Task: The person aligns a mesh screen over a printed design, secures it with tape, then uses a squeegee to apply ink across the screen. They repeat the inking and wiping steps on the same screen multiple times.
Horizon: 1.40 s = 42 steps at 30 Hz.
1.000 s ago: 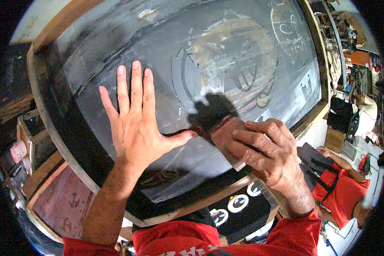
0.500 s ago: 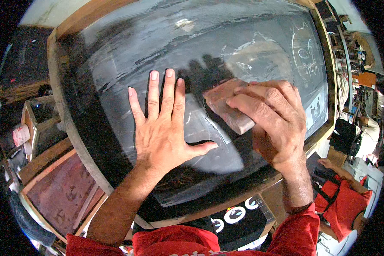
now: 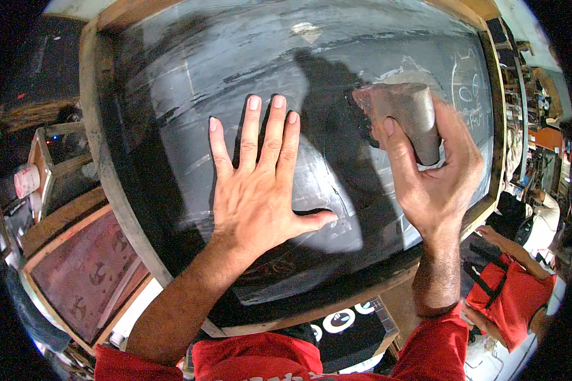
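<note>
A large wood-framed printing screen point(image 3: 190, 146) with a dark, glossy, streaked surface fills the middle of the view. My left hand point(image 3: 254, 184) lies flat on it, left of centre, fingers spread and nothing in them. My right hand point(image 3: 435, 168) grips a small worn squeegee point(image 3: 403, 114) with a rounded grey-brown body and a reddish stained edge. It is tilted over the right part of the screen, its reddish edge toward the left. Whether that edge touches the surface I cannot tell. Beyond my right hand are pale line drawings point(image 3: 469, 89) on the screen.
The screen's wooden rim point(image 3: 98, 146) surrounds the work. A smaller frame with reddish mesh point(image 3: 89, 267) stands at the lower left, below a pink-and-white tub point(image 3: 27, 181). Black printed fabric point(image 3: 356, 340) shows below the near rim. A person in red point(image 3: 515, 292) is at the right.
My right hand has swung the squeegee up and to the right and turned it, so its rounded end now shows. My left hand stays flat; the whole view has shifted slightly.
</note>
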Each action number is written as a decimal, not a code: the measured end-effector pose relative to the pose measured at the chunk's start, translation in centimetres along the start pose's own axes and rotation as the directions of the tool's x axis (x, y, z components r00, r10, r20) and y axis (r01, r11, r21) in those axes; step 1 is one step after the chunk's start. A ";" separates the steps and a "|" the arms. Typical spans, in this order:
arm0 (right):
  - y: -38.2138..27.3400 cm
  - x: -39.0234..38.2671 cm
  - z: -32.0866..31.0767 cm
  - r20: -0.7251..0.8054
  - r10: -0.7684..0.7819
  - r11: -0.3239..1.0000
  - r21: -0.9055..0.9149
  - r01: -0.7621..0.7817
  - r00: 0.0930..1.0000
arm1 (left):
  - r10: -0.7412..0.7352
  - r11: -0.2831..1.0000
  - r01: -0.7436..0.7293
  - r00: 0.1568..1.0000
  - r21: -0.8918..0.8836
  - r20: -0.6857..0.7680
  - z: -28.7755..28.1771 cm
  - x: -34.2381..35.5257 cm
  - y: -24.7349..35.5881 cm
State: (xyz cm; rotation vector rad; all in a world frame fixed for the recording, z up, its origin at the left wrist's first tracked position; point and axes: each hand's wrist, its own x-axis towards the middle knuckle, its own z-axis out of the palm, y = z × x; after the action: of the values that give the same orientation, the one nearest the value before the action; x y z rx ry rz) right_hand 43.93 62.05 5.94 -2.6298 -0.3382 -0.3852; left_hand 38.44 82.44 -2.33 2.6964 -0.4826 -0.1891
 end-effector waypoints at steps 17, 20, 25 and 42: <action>-0.1 0.8 1.7 0.059 -0.056 0.995 -0.085 0.061 0.997 | -0.010 0.999 0.010 1.000 -0.036 0.013 -0.1 0.1 0.1; -0.1 0.7 1.0 0.122 -0.145 0.985 -0.076 0.155 0.982 | -0.011 0.999 0.011 1.000 -0.041 0.017 -0.1 0.1 0.1; -0.7 -1.6 -0.7 0.317 -0.233 0.964 -0.045 0.260 0.919 | -0.016 0.999 0.017 0.999 -0.032 0.039 -0.1 0.2 0.1; 0.4 0.8 1.1 0.150 -0.187 0.978 -0.068 0.199 0.971 | -0.007 1.000 0.007 1.000 -0.015 0.015 -0.1 0.1 0.0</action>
State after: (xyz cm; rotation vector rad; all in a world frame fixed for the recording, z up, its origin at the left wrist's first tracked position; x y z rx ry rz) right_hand 45.04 62.38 5.08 -2.7206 -0.6426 -0.2780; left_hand 38.56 82.44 -2.29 2.6837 -0.4746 -0.2145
